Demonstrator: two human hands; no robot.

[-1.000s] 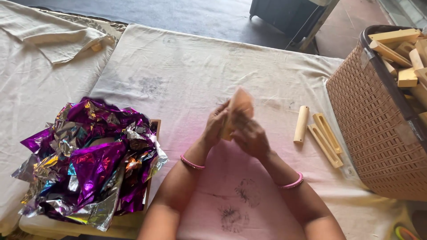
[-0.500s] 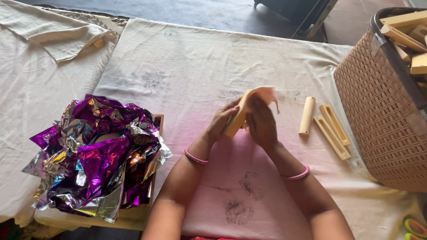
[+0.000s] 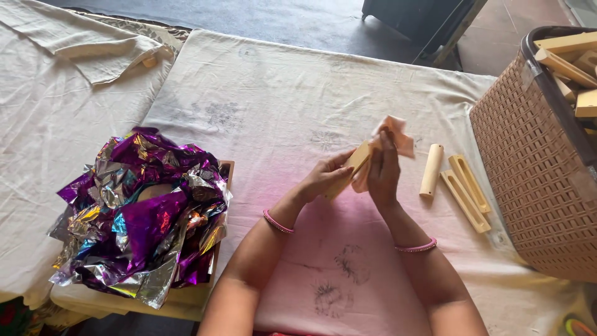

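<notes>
Both hands have dropped lower since before. Left hand pinches a pale wooden block from below; right hand presses a peach cloth against it, beside loose wooden pieces to its right.

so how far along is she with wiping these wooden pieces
Maybe done: three wooden pieces lie on the cloth-covered table beside the hands, though I can't tell if they've been wiped. In hand: the left hand holds a wooden piece while the right hand presses a pink cloth against it. Left: a basket holds more pieces.
</notes>
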